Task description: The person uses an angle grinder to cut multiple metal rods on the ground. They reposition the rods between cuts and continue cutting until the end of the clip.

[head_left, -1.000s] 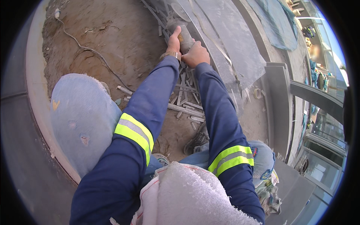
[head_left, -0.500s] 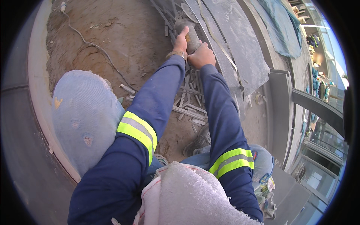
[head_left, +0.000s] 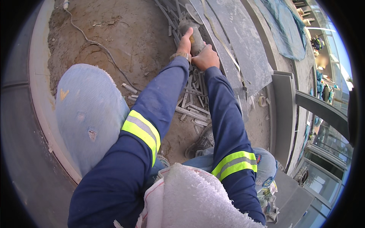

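Note:
Both my arms stretch forward to a dusty angle grinder (head_left: 196, 41). My left hand (head_left: 184, 45) wraps round the left side of its body near the head. Behind it, my right hand (head_left: 206, 58) grips the rear of the body. The round disc (head_left: 194, 13) stands at the far end, close along the edge of a grey stone slab (head_left: 243, 41); whether it touches the slab I cannot tell. A pale strip (head_left: 220, 40) runs lengthwise on the slab. Thin offcut strips (head_left: 192, 110) lie heaped on the ground below my hands.
On the sandy ground at left, a cable (head_left: 93, 41) curves toward my left arm. My jeans-clad left knee (head_left: 91, 114) is beside a pale kerb (head_left: 38, 76). A tape roll (head_left: 262, 101) lies right of the offcuts. Grey panels (head_left: 283, 114) and a blue sheet (head_left: 285, 30) are further right.
My left knee has shifted slightly right in the picture. Both hands keep their grip on the angle grinder, which has hardly moved beside the slab's edge.

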Action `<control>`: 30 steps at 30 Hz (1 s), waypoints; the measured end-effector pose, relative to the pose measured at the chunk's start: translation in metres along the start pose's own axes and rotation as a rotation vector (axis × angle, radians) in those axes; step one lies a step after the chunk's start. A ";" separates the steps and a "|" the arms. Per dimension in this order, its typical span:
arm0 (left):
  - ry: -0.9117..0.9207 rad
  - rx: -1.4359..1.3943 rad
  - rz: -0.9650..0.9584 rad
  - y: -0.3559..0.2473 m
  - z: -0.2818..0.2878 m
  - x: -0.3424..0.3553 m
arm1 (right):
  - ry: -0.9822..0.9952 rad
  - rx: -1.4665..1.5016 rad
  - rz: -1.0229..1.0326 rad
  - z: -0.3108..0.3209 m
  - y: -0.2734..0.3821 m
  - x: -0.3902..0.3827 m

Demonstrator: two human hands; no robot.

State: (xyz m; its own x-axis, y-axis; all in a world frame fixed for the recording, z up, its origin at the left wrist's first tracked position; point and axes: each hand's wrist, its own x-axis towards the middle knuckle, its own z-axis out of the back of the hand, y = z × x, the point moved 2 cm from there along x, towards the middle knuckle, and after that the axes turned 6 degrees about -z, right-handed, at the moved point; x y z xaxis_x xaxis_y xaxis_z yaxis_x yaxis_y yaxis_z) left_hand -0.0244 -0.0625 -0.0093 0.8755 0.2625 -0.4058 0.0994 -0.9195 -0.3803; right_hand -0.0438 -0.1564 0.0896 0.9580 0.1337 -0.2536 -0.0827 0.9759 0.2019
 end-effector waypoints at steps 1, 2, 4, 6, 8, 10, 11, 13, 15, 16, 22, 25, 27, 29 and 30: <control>0.000 0.006 -0.003 0.000 0.000 -0.002 | 0.005 0.001 0.001 0.000 -0.001 -0.002; 0.000 0.003 -0.001 0.000 0.000 -0.004 | 0.006 0.004 0.003 0.000 -0.002 -0.004; -0.002 -0.004 0.003 0.001 0.002 -0.007 | 0.008 0.010 0.007 -0.001 -0.004 -0.008; 0.003 -0.007 0.003 0.003 0.001 -0.012 | 0.000 -0.002 0.009 -0.002 -0.008 -0.009; 0.012 -0.016 -0.002 0.006 0.001 -0.013 | 0.000 0.003 0.012 -0.001 -0.010 -0.011; 0.026 -0.031 -0.012 0.008 0.004 -0.011 | 0.008 0.027 0.017 0.001 -0.010 -0.015; 0.013 -0.031 0.005 0.010 0.003 -0.014 | 0.013 0.021 0.004 0.001 -0.012 -0.016; -0.012 -0.030 0.036 0.012 0.001 -0.019 | 0.025 0.011 -0.019 0.001 -0.013 -0.018; 0.013 -0.028 0.024 0.013 0.002 -0.019 | 0.023 0.008 -0.007 0.001 -0.014 -0.020; 0.025 -0.027 0.016 0.013 0.003 -0.019 | 0.022 0.006 0.000 0.002 -0.014 -0.020; -0.002 -0.016 0.018 0.010 0.000 -0.017 | 0.005 -0.032 -0.017 0.003 -0.008 -0.017; -0.012 -0.022 0.068 0.006 0.003 -0.018 | 0.024 -0.053 -0.021 0.000 -0.006 -0.013; -0.001 -0.006 0.015 0.004 -0.003 -0.015 | 0.012 -0.055 -0.012 0.002 -0.004 -0.009; -0.004 -0.001 0.014 0.003 -0.001 -0.013 | 0.018 -0.052 -0.013 -0.001 -0.002 -0.006; 0.003 -0.003 0.032 0.003 -0.002 -0.011 | 0.016 -0.044 -0.016 -0.001 -0.001 -0.003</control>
State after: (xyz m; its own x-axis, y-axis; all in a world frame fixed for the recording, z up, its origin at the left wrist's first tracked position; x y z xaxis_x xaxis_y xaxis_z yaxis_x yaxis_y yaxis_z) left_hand -0.0328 -0.0683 -0.0047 0.8795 0.2317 -0.4156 0.0724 -0.9284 -0.3644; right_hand -0.0469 -0.1582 0.0896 0.9549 0.1203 -0.2716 -0.0796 0.9845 0.1560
